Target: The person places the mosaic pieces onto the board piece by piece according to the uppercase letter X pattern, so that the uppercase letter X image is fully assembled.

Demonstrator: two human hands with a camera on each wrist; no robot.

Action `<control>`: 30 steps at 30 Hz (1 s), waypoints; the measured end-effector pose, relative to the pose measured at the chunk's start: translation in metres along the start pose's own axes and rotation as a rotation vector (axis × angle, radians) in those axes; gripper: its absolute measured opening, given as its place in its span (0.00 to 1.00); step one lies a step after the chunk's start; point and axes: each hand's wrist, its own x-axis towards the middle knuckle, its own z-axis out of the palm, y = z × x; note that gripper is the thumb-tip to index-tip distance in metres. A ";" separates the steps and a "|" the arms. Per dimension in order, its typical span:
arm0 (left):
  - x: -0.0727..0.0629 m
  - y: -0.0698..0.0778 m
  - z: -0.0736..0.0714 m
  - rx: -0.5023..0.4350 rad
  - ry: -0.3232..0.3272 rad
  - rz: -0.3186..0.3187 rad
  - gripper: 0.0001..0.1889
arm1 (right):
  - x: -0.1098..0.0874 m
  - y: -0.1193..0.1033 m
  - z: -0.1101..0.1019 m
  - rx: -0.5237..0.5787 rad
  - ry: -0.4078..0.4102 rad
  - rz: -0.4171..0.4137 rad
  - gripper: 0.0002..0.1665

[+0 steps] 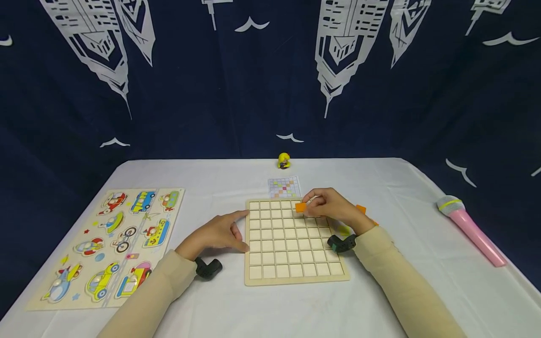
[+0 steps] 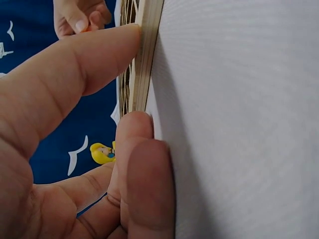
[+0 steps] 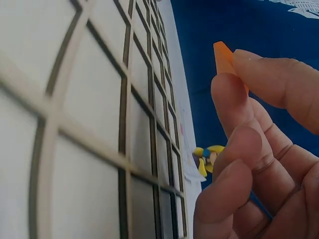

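Note:
A wooden grid board (image 1: 296, 283) with rows of square cells lies in the middle of the table. Between the thumb and index finger of my right hand (image 1: 329, 205) is a small flat orange tile (image 1: 300, 207), held over the far part of the grid. The right wrist view shows the pinched orange tile (image 3: 222, 57) clear of the grid. At the board's left edge, my left hand (image 1: 216, 233) touches the wooden side with its thumb and fingertips, fingers spread. More orange tiles (image 1: 361, 209) and a yellow-green tile (image 1: 344, 230) lie partly hidden by my right arm.
Just beyond the board is a printed card (image 1: 284, 187) with a coloured grid pattern, and behind it a yellow-haired figurine (image 1: 283, 161). A vehicle picture puzzle (image 1: 105, 249) covers the left side of the table. On the right lies a pink toy microphone (image 1: 475, 234).

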 end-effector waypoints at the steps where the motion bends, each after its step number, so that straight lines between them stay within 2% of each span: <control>1: 0.000 0.000 0.000 0.000 0.000 0.000 0.56 | 0.002 0.000 0.002 0.007 -0.001 0.001 0.18; 11: 0.001 0.001 0.000 0.001 -0.001 -0.008 0.56 | 0.023 -0.010 0.024 0.047 0.008 0.036 0.17; 17: -0.001 0.002 0.000 -0.002 -0.003 -0.015 0.55 | 0.033 -0.016 0.037 0.030 0.007 0.052 0.16; 30: 0.001 0.000 -0.001 0.002 -0.009 -0.023 0.55 | 0.045 -0.029 0.058 -0.104 -0.017 0.065 0.17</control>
